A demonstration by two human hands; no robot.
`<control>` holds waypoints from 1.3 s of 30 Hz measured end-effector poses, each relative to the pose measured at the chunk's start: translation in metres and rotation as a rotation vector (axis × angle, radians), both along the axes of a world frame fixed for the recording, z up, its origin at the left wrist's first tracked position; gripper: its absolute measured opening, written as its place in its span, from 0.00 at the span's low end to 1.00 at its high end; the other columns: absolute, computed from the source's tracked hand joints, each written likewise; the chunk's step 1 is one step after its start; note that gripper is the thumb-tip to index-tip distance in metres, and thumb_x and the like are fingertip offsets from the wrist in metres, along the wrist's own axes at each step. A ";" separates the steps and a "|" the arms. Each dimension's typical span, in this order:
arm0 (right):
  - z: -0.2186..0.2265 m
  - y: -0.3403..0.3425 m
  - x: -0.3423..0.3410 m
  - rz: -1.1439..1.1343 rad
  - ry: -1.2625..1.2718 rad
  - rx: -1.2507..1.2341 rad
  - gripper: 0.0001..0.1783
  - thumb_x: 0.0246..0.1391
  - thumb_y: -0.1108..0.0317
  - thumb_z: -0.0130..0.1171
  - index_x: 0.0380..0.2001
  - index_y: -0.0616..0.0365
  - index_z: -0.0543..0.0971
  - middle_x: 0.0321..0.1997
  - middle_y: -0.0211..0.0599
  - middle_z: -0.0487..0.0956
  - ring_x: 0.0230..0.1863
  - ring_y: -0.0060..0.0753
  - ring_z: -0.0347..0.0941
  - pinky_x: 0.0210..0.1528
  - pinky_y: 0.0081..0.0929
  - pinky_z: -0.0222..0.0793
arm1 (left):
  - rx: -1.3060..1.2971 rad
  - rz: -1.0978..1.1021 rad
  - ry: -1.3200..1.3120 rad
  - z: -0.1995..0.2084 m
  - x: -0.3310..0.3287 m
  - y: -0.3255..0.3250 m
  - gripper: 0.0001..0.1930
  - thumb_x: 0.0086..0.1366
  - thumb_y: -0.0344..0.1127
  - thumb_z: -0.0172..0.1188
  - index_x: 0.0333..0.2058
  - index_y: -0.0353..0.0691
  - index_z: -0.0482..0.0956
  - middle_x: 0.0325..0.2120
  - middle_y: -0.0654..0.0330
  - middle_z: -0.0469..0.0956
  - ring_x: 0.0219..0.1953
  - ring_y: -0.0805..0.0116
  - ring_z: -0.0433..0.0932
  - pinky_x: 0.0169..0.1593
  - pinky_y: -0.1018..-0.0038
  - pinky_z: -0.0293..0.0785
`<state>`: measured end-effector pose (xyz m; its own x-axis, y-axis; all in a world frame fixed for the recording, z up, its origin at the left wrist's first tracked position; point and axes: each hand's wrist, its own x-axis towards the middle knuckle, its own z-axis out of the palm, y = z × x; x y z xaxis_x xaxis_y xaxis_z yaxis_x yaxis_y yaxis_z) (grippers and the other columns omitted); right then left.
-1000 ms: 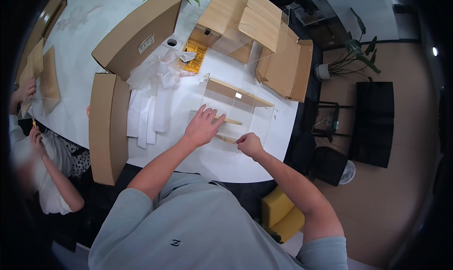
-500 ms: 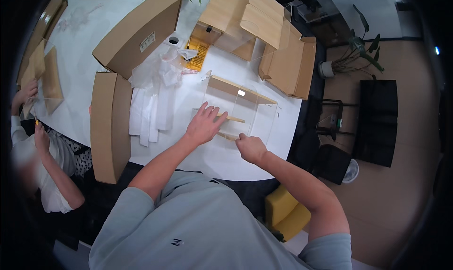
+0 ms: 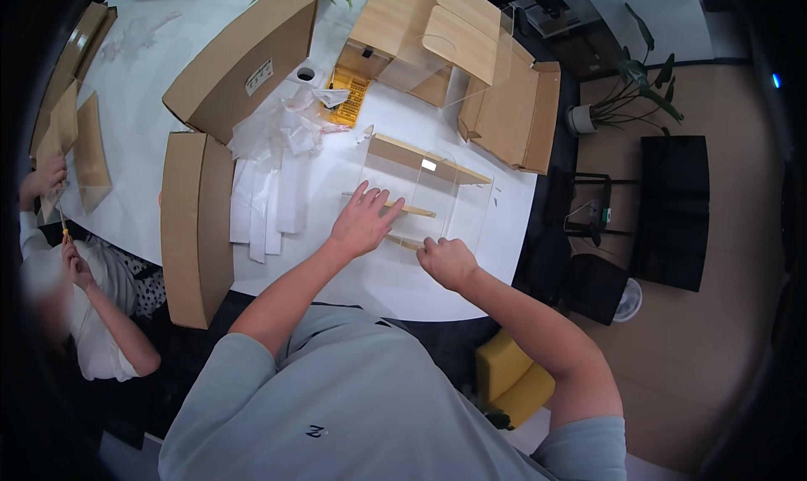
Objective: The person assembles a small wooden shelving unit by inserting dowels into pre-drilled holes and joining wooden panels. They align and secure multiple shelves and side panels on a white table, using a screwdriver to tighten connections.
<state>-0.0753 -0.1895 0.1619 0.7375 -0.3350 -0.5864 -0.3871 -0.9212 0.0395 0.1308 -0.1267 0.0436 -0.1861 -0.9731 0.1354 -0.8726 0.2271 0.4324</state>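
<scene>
On the white table in front of me lies a partly joined frame of clear panels [image 3: 441, 208] and light wooden boards. Its far wooden board [image 3: 395, 153] stands on edge, and a thin wooden strip [image 3: 416, 211] crosses the middle. My left hand [image 3: 367, 219] rests with fingers spread over the near left part of the frame, touching the strip's left end. At the right end of the near wooden strip [image 3: 402, 241], my right hand [image 3: 448, 262] is closed in a fist, knuckles up. What its fingers grip is hidden.
Cardboard boxes [image 3: 197, 229] stand to the left, beside white foam strips [image 3: 269, 199] and crumpled plastic. A yellow tool case [image 3: 348, 97], a wooden cabinet [image 3: 395, 27] and an open carton [image 3: 513, 107] lie beyond. At far left a co-worker holds a screwdriver [image 3: 64, 220] against wooden panels.
My hands stay at the same places on the frame, with only a slight turn of the right fist. The co-worker's hand with the screwdriver has dropped a little lower.
</scene>
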 end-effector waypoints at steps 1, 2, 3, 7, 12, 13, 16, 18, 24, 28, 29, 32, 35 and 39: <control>0.000 0.000 -0.001 0.094 0.032 -0.001 0.03 0.50 0.73 0.60 0.26 0.58 0.81 0.33 0.43 0.79 0.34 0.48 0.84 0.34 0.41 0.81 | -0.002 0.001 0.000 0.000 0.000 0.000 0.35 0.63 0.47 0.66 0.67 0.50 0.66 0.58 0.52 0.71 0.63 0.54 0.68 0.75 0.49 0.50; 0.000 0.001 0.000 0.081 0.059 0.005 0.03 0.51 0.73 0.59 0.27 0.58 0.81 0.34 0.43 0.79 0.34 0.48 0.84 0.33 0.40 0.81 | -0.003 0.002 -0.001 0.000 0.000 0.001 0.36 0.63 0.47 0.66 0.67 0.50 0.66 0.58 0.52 0.71 0.63 0.54 0.68 0.75 0.49 0.50; -0.002 0.003 0.002 0.069 0.086 0.014 0.04 0.51 0.72 0.59 0.27 0.58 0.82 0.34 0.44 0.79 0.34 0.48 0.84 0.33 0.40 0.81 | -0.001 0.004 0.000 0.000 0.000 0.002 0.36 0.63 0.47 0.66 0.67 0.50 0.66 0.58 0.52 0.71 0.62 0.54 0.68 0.74 0.49 0.50; -0.008 0.003 0.000 -0.129 -0.070 -0.021 0.04 0.50 0.74 0.61 0.26 0.60 0.83 0.29 0.44 0.81 0.24 0.40 0.81 0.24 0.35 0.77 | -0.067 0.015 0.010 0.002 -0.001 0.002 0.34 0.61 0.44 0.67 0.66 0.48 0.69 0.55 0.52 0.73 0.60 0.54 0.70 0.74 0.50 0.52; -0.023 -0.020 0.000 -1.506 -0.038 0.444 0.07 0.46 0.76 0.61 0.28 0.66 0.84 0.20 0.40 0.79 0.16 0.30 0.74 0.18 0.31 0.69 | 0.006 0.000 -0.014 -0.003 -0.003 0.002 0.36 0.63 0.48 0.66 0.68 0.50 0.65 0.58 0.52 0.71 0.63 0.54 0.68 0.75 0.49 0.49; -0.024 -0.019 -0.003 -1.575 -0.060 0.475 0.07 0.47 0.74 0.61 0.28 0.67 0.85 0.18 0.42 0.79 0.17 0.31 0.75 0.19 0.33 0.69 | 0.004 0.003 -0.013 -0.002 -0.003 0.001 0.36 0.64 0.48 0.66 0.68 0.50 0.65 0.58 0.52 0.71 0.63 0.54 0.68 0.75 0.49 0.49; -0.034 -0.015 -0.019 -0.978 -0.174 0.252 0.06 0.46 0.74 0.61 0.27 0.63 0.85 0.23 0.45 0.82 0.23 0.38 0.80 0.23 0.34 0.75 | 0.004 -0.004 -0.007 0.000 -0.002 -0.002 0.35 0.64 0.48 0.65 0.68 0.50 0.65 0.59 0.52 0.71 0.64 0.54 0.68 0.75 0.49 0.49; -0.030 -0.009 -0.019 -0.568 -0.160 0.107 0.04 0.47 0.73 0.62 0.25 0.61 0.84 0.27 0.46 0.82 0.26 0.41 0.82 0.26 0.35 0.78 | 0.016 -0.014 -0.003 -0.001 -0.001 -0.002 0.36 0.64 0.48 0.65 0.68 0.50 0.65 0.59 0.52 0.71 0.64 0.54 0.68 0.75 0.49 0.49; -0.002 0.005 -0.005 0.080 0.003 0.030 0.03 0.50 0.72 0.60 0.26 0.59 0.81 0.35 0.45 0.78 0.33 0.49 0.84 0.33 0.42 0.82 | 0.002 -0.005 -0.008 0.000 0.001 0.000 0.36 0.63 0.47 0.66 0.68 0.50 0.65 0.59 0.52 0.71 0.63 0.54 0.68 0.74 0.49 0.50; -0.004 0.012 0.003 -0.228 0.004 0.045 0.04 0.49 0.73 0.61 0.26 0.60 0.83 0.36 0.49 0.81 0.35 0.53 0.84 0.35 0.45 0.82 | -0.011 -0.001 -0.029 0.002 -0.002 0.000 0.36 0.62 0.47 0.66 0.68 0.50 0.66 0.58 0.52 0.71 0.63 0.54 0.68 0.74 0.49 0.51; -0.004 0.012 0.007 -0.360 -0.009 0.037 0.04 0.49 0.73 0.61 0.26 0.61 0.84 0.36 0.51 0.82 0.36 0.54 0.84 0.35 0.46 0.82 | -0.008 0.002 -0.027 0.002 -0.001 0.000 0.36 0.62 0.47 0.67 0.68 0.50 0.66 0.58 0.52 0.71 0.63 0.54 0.68 0.74 0.49 0.51; -0.025 -0.020 0.009 -1.228 -0.004 0.304 0.07 0.45 0.75 0.62 0.29 0.62 0.85 0.34 0.54 0.85 0.30 0.49 0.84 0.32 0.40 0.81 | 0.003 0.000 -0.025 0.002 -0.004 0.001 0.36 0.62 0.46 0.66 0.68 0.50 0.66 0.59 0.52 0.70 0.63 0.55 0.68 0.74 0.49 0.52; -0.028 -0.016 -0.002 -1.154 -0.078 0.271 0.09 0.47 0.72 0.60 0.30 0.63 0.87 0.33 0.56 0.85 0.35 0.51 0.84 0.38 0.43 0.81 | 0.003 -0.019 -0.044 0.006 -0.003 -0.004 0.35 0.63 0.46 0.66 0.68 0.50 0.66 0.59 0.53 0.70 0.63 0.55 0.68 0.74 0.49 0.52; -0.001 -0.005 0.009 -0.794 -0.009 0.127 0.10 0.52 0.71 0.60 0.35 0.63 0.86 0.34 0.54 0.85 0.36 0.56 0.84 0.46 0.43 0.79 | 0.024 -0.030 -0.081 0.007 -0.004 -0.002 0.34 0.63 0.45 0.65 0.68 0.51 0.67 0.60 0.53 0.70 0.63 0.55 0.68 0.73 0.49 0.53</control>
